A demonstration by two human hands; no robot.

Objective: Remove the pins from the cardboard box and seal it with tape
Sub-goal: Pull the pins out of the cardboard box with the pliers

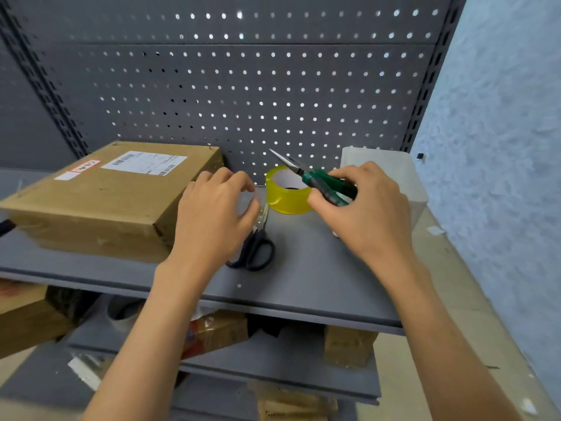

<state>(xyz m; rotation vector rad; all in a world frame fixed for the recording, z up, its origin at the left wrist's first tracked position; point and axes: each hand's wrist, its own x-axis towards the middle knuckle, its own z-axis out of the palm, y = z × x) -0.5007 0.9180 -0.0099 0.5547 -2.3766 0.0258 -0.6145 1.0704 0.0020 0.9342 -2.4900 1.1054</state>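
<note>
None of the task done, by the look: cardboard box (106, 196) untaped, just left of left hand (212, 220). Right hand (361, 208) clamped on green-handled pliers (315, 180), nose up over tape roll (287, 191). Left hand empty, fingers loosely curled, above scissors (253, 244). Pins too small to confirm; scissor blades partly hidden.

A stockroom or shop storage area is suggested. Grey metal shelves (303, 287) are backed by a perforated panel (243, 86), and cardboard boxes (103, 196) are stored on several levels.
</note>
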